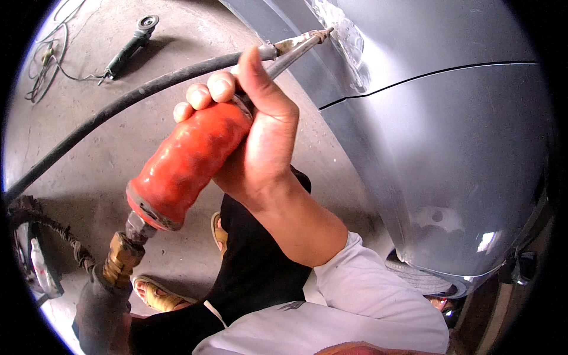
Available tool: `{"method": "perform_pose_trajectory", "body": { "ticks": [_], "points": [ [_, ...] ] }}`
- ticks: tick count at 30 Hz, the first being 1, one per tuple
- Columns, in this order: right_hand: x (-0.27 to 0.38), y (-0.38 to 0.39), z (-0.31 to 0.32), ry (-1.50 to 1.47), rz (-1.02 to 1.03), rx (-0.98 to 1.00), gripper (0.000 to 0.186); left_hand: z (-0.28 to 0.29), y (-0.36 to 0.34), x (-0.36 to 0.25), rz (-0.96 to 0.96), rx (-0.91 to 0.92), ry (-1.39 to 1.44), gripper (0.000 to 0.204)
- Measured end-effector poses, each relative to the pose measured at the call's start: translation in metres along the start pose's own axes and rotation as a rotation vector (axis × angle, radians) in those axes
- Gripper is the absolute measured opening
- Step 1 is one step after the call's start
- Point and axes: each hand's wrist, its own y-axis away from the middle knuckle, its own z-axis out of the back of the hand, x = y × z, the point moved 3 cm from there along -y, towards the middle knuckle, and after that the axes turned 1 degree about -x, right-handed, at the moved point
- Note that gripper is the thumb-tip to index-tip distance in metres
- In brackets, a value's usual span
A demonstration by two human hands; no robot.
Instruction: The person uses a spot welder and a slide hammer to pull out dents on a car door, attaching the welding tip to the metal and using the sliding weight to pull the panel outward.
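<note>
My right hand (266, 130) is wrapped around the red sleeve-like grip of a tool (192, 163), thumb stretched up along its front. From the grip a slim metal rod (296, 54) runs up to a narrow tip. A thick black cable (148, 87) with a metal end joins the rod near that tip. At the tool's rear, a brass-coloured fitting (122, 258) leads into a dark, thick hose or cable. The tip is at a shiny, whitish scraped patch (349, 50) on a grey car body panel (438, 142); I cannot tell whether they touch. My left hand is out of view.
An angle grinder (131, 47) with its cord lies on the concrete floor (177, 35) at the far left. Dark equipment (29, 236) stands by the left edge. A tyre (420, 278) shows under the car. My sandalled foot (160, 294) is below the tool.
</note>
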Motion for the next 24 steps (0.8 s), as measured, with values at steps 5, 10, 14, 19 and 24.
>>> {"method": "perform_pose_trajectory", "body": {
  "ticks": [5, 10, 14, 19, 24],
  "points": [
    [0.001, -0.007, 0.004, -0.01, 0.016, 0.004, 0.034, 0.006, 0.002, 0.049, 0.019, 0.207, 0.02, 0.065],
    [0.005, -0.008, 0.002, 0.025, 0.031, 0.046, 0.03, -0.02, -0.017, 0.018, 0.233, 0.465, 0.811, 0.066],
    [0.005, -0.01, 0.001, 0.017, 0.023, 0.029, 0.029, -0.013, 0.001, -0.009, 0.18, 0.129, 0.002, 0.062],
    [0.001, -0.011, 0.006, 0.009, 0.056, 0.055, 0.031, -0.008, 0.004, 0.011, 0.223, 0.138, 0.191, 0.061],
    [0.006, -0.016, 0.004, 0.003, 0.029, 0.011, 0.037, -0.017, 0.004, 0.034, 0.578, 0.28, 1.503, 0.066]
  ]
}}
